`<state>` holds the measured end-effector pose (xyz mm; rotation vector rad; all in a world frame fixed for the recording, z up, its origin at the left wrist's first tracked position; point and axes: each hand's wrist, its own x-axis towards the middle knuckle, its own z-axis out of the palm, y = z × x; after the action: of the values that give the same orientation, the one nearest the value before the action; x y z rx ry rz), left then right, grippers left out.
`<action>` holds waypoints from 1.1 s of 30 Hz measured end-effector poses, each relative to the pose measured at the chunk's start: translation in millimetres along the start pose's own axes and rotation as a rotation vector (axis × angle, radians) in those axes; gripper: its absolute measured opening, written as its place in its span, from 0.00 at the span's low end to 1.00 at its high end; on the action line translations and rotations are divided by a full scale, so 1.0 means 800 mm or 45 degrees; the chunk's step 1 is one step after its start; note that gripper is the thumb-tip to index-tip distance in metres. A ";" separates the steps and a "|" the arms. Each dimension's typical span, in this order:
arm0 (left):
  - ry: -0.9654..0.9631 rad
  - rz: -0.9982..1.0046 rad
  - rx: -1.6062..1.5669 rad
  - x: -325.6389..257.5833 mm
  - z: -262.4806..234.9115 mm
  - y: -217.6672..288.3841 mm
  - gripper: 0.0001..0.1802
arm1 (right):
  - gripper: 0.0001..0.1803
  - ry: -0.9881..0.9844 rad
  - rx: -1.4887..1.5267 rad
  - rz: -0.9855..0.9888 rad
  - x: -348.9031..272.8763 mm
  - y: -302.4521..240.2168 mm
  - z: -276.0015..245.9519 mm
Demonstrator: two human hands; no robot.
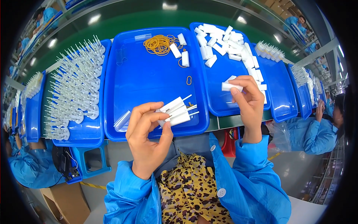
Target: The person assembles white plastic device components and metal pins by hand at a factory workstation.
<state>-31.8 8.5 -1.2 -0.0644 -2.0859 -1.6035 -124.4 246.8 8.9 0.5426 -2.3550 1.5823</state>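
My left hand (147, 138) is closed on a small bunch of white flat-sided pieces (176, 112) with thin white rods sticking out to the right. It holds the bunch above the near right corner of the middle blue tray (149, 84). Over the right-hand blue tray (217, 102), my right hand (249, 98) pinches one short white block (229, 87) between thumb and fingers. Many similar loose white blocks (233, 44) lie heaped at that tray's far end and along its right side.
A pile of tan rubber bands (159, 44) and a few white blocks (175, 50) lie in the middle tray. Bundles of white thin-stemmed parts (76, 80) fill the left tray (97, 128). Nearby stand a blue stool (93, 170) and a seated co-worker (317, 134).
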 end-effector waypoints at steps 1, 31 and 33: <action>-0.001 0.015 0.042 -0.001 -0.001 -0.001 0.10 | 0.08 0.013 0.256 0.048 -0.004 -0.013 0.008; -0.014 0.195 0.131 -0.009 0.004 -0.003 0.10 | 0.10 0.029 0.418 -0.013 -0.040 -0.046 0.092; -0.022 0.196 0.130 -0.010 0.001 -0.003 0.11 | 0.11 0.041 0.276 -0.121 -0.043 -0.049 0.092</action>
<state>-25.7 10.6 -7.0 -0.1990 -2.1175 -1.4088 -76.3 170.8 -0.4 0.6577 -2.1142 1.7987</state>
